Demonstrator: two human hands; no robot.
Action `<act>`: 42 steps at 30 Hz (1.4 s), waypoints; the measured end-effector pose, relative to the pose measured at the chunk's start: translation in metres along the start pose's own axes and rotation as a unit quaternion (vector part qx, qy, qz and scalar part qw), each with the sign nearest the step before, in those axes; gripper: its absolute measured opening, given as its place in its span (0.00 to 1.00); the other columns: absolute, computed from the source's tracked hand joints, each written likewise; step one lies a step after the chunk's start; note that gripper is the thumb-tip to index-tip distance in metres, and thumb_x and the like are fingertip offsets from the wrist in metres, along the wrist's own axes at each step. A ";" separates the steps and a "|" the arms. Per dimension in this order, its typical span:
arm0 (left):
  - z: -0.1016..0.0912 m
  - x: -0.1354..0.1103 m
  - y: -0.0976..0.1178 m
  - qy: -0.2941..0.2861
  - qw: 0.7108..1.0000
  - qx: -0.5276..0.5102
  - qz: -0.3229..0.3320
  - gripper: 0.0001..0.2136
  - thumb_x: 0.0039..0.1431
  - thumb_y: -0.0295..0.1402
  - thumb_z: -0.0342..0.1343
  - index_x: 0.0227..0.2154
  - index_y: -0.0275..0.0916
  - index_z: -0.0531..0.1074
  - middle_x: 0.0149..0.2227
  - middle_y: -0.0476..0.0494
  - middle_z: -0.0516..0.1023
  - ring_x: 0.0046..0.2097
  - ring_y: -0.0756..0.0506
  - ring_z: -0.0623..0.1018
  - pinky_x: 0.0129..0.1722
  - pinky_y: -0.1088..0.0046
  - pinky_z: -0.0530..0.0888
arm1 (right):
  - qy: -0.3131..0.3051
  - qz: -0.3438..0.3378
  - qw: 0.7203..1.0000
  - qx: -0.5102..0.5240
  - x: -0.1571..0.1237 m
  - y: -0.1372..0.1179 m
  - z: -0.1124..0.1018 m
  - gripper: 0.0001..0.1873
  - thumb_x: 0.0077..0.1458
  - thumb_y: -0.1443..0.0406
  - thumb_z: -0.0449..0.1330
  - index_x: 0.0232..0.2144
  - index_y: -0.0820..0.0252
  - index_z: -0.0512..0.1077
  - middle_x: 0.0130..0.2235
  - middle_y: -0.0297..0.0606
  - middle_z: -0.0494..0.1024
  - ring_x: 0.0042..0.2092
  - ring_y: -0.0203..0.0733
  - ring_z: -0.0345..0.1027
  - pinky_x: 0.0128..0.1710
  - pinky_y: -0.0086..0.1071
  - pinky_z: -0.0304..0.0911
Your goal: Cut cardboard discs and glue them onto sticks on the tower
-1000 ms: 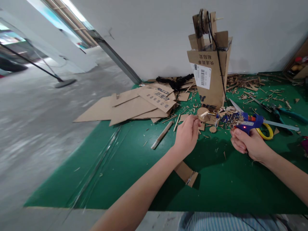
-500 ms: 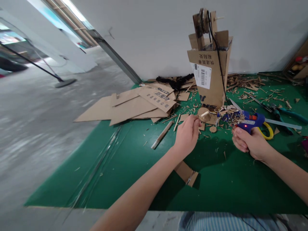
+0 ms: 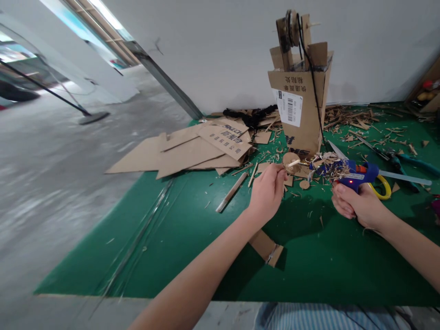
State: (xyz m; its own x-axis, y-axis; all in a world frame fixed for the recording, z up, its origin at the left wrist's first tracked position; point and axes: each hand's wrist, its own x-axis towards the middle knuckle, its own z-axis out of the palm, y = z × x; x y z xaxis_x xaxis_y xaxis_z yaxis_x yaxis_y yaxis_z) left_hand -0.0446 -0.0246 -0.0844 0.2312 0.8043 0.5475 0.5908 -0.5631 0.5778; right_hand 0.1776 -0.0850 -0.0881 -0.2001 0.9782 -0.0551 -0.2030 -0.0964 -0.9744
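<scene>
My right hand [image 3: 355,201] is wrapped around the handle of a blue glue gun [image 3: 354,176], its red light lit and a clear glue stick [image 3: 405,177] poking out of the back. Cardboard scraps cling to the gun's front. Its nozzle points left, at a small round cardboard disc [image 3: 290,160] with a short pale stick [image 3: 294,163] through its middle. The fingers of my left hand [image 3: 270,188] pinch the disc at its left edge. Right behind stands a tall cardboard box [image 3: 299,110] with a wheel [image 3: 293,30] and a black cord [image 3: 314,87] on top.
Flat cardboard sheets [image 3: 199,146] are piled at the left back of the green table [image 3: 172,256]. A knife-like strip [image 3: 231,192] and a folded cardboard piece [image 3: 266,247] lie nearer. Pliers [image 3: 398,160], yellow-handled scissors [image 3: 387,189] and many shavings are on the right.
Both hands stay almost in place. The disc has turned slightly, showing more of its face to the nozzle.
</scene>
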 end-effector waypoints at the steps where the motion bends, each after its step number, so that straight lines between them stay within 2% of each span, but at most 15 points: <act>1: 0.000 0.000 0.000 0.000 1.000 0.000 0.001 0.09 0.68 0.33 0.45 0.32 0.41 0.66 0.27 0.46 0.76 0.30 0.47 0.78 0.31 0.73 0.72 | -0.003 0.002 1.000 0.001 0.000 0.001 0.000 0.28 0.57 0.48 0.65 0.17 0.56 0.61 0.14 0.25 0.58 0.17 0.29 0.49 0.17 0.29 0.48; 10: 0.000 0.001 0.001 0.000 1.000 -0.002 0.009 0.09 0.68 0.32 0.45 0.32 0.41 0.66 0.27 0.47 0.76 0.29 0.48 0.77 0.32 0.74 0.72 | -0.004 -0.004 1.000 -0.006 0.000 0.002 0.000 0.28 0.58 0.48 0.64 0.17 0.56 0.60 0.15 0.25 0.57 0.17 0.29 0.50 0.18 0.29 0.49; 17: -0.001 0.001 0.002 -0.001 1.000 0.001 -0.004 0.09 0.68 0.32 0.45 0.32 0.41 0.66 0.26 0.47 0.75 0.30 0.47 0.78 0.32 0.73 0.72 | 0.021 -0.019 0.999 0.019 0.000 -0.003 0.002 0.22 0.55 0.47 0.66 0.30 0.59 0.71 0.14 0.21 0.57 0.16 0.29 0.47 0.16 0.28 0.46; 27: -0.002 0.001 0.001 0.004 1.000 0.004 0.005 0.09 0.68 0.32 0.44 0.32 0.41 0.66 0.24 0.48 0.74 0.29 0.47 0.77 0.32 0.72 0.72 | 0.048 -0.029 0.998 0.013 0.002 -0.007 0.003 0.22 0.55 0.47 0.66 0.32 0.61 0.73 0.14 0.23 0.58 0.16 0.30 0.49 0.16 0.30 0.46; 31: -0.002 0.002 0.002 0.006 1.000 -0.004 0.009 0.09 0.68 0.32 0.44 0.31 0.41 0.66 0.24 0.48 0.73 0.28 0.47 0.76 0.31 0.73 0.71 | 0.068 -0.049 0.996 -0.040 0.001 -0.010 0.004 0.23 0.52 0.47 0.67 0.34 0.61 0.75 0.15 0.24 0.60 0.17 0.32 0.52 0.17 0.31 0.50; 34: -0.003 0.002 0.002 0.005 1.000 -0.002 0.002 0.10 0.68 0.32 0.44 0.31 0.42 0.65 0.24 0.48 0.72 0.28 0.47 0.76 0.31 0.73 0.71 | 0.121 -0.066 0.982 -0.128 -0.002 -0.013 -0.006 0.22 0.51 0.47 0.67 0.33 0.60 0.76 0.17 0.28 0.63 0.18 0.34 0.55 0.18 0.33 0.54; 36: -0.003 0.002 0.002 0.005 1.000 0.003 -0.003 0.10 0.69 0.33 0.43 0.31 0.42 0.65 0.23 0.48 0.72 0.30 0.46 0.76 0.32 0.72 0.72 | 0.178 -0.108 0.954 -0.217 -0.003 -0.018 -0.018 0.19 0.52 0.48 0.66 0.33 0.58 0.76 0.19 0.32 0.68 0.20 0.37 0.59 0.20 0.35 0.56; 38: -0.003 0.003 0.001 0.004 1.000 0.006 -0.007 0.11 0.69 0.35 0.43 0.31 0.42 0.65 0.23 0.48 0.71 0.30 0.46 0.77 0.33 0.72 0.72 | 0.215 -0.180 0.891 -0.356 -0.003 -0.028 -0.032 0.15 0.54 0.53 0.65 0.36 0.56 0.77 0.25 0.38 0.75 0.24 0.42 0.66 0.26 0.37 0.61; 40: -0.003 0.003 0.000 0.005 1.000 0.007 -0.012 0.11 0.69 0.35 0.42 0.31 0.42 0.65 0.23 0.48 0.71 0.31 0.46 0.77 0.34 0.71 0.72 | 0.200 -0.247 0.792 -0.522 -0.005 -0.041 -0.044 0.16 0.53 0.58 0.65 0.44 0.56 0.77 0.33 0.43 0.81 0.31 0.48 0.73 0.33 0.39 0.64; 42: -0.003 0.003 0.000 0.009 1.000 0.004 -0.015 0.11 0.69 0.35 0.42 0.31 0.42 0.65 0.23 0.48 0.71 0.31 0.45 0.77 0.34 0.71 0.72 | 0.182 -0.252 0.687 -0.657 -0.009 -0.054 -0.049 0.22 0.55 0.60 0.62 0.51 0.57 0.74 0.39 0.46 0.82 0.41 0.55 0.76 0.35 0.39 0.64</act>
State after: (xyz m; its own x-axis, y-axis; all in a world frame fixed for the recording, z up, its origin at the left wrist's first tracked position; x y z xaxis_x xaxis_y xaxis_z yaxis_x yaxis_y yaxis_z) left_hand -0.0460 -0.0222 -0.0810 0.1996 0.8178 0.5398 0.6034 -0.5366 0.5898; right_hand 0.2372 -0.0798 -0.0461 -0.1198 0.8305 0.5440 0.9296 0.2861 -0.2322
